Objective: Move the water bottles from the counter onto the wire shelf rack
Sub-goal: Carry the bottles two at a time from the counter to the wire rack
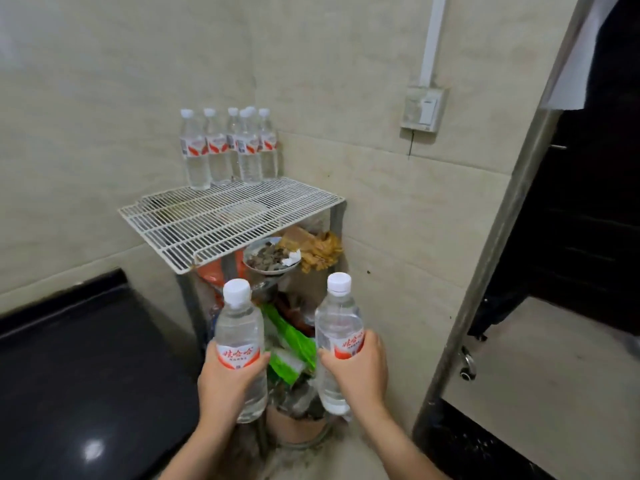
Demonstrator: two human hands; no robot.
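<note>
Here the left hand (230,379) was wrapped tight around one upright water bottle (240,344) at lower centre, and the right hand (360,370) was clamped the same way on a second bottle (337,337) just to its right. Six more bottles (228,150) stood clustered at the back of the white wire shelf rack (221,220) in mid-frame. The black counter (79,372) filled the lower left.

The rear bottle (251,114) on the wire shelf rack (221,220) is mostly hidden; lower-shelf clutter (294,258) looks indistinct.
</note>
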